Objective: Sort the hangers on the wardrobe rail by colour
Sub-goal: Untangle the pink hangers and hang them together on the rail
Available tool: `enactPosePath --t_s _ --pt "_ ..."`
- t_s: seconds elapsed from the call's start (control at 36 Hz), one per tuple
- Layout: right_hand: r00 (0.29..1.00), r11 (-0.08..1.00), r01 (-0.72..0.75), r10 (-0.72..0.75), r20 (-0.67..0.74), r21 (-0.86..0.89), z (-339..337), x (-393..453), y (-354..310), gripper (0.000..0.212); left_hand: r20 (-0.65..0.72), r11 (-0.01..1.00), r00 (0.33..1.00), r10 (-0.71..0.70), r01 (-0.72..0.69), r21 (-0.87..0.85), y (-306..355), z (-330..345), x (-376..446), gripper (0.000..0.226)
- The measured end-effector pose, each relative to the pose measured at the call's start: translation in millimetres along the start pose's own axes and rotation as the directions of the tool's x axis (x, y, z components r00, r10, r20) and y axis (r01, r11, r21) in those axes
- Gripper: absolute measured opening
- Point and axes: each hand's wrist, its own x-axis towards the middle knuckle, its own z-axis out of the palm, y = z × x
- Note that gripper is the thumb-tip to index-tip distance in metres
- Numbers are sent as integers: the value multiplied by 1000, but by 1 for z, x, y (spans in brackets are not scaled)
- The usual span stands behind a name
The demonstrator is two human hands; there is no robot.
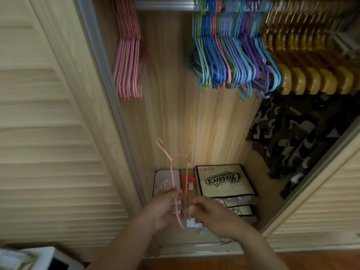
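Both hands meet low in front of the open wardrobe. The left hand point(165, 206) is curled around the lower part of a few thin pink wire hangers point(178, 184), whose hooks point up toward the rail. The right hand point(209, 213) has its fingers bent in beside the same hangers; motion blur hides whether it grips them or only steadies them, so I cannot tell.

Up on the rail point(165, 5), a group of pink hangers point(127, 55) already hangs alone at the far left. A bare stretch of rail separates it from a mixed bunch of blue, green, purple and pink hangers point(231, 55), with at least one pink one among the blues. To the right of that bunch is a row of thick yellow hangers point(311, 80). Below, a "Classics" box point(224, 181) sits on the wardrobe floor.

The step in hand looks like gathering loose pink hangers to join the left group. To do it well:
- Line the hooks up facing the same way before lifting.
- Hold the bundle near the necks so the wires do not splay or tangle.
- Set it on the rail right against the pink group, leaving the gap open.
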Motion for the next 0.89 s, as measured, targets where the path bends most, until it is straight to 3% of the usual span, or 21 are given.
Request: enactPosePath --t_s 0.17,0.25,0.39,0.5,0.72,0.78,0.83,0.89 --pt "998 997 37 -33 -43 73 9 -1 -4 23 -107 995 994 12 -23 -101 11 18 8 25" --pt "995 996 84 -83 -61 15 2 -4 -11 25 -123 991 991 43 -59 -124 16 25 7 21" --pt "984 995 89 -96 -152 -54 -2 3 -9 21 -141 993 985 104 -111 -41 22 36 7 15" --pt "976 997 73 -79 -205 -36 -3 12 -6 40 -131 990 982 138 -133 46 26 42 7 10" --pt "933 996 78 -86 -350 -36 5 11 -20 49 -37 957 978 207 -194 216 52 56 -8 15" --pt "905 995 103 -99 -414 -12 1 12 -30 51 5 908 959 283 -270 320 63 56 -21 16" --pt "872 987 159 -130 -473 22 -7 16 -46 51 28 781 900 435 -392 485 82 52 -39 17" --pt "836 972 229 -170 -521 51 -18 19 -67 48 4 556 733 680 -520 648 105 41 -56 19"
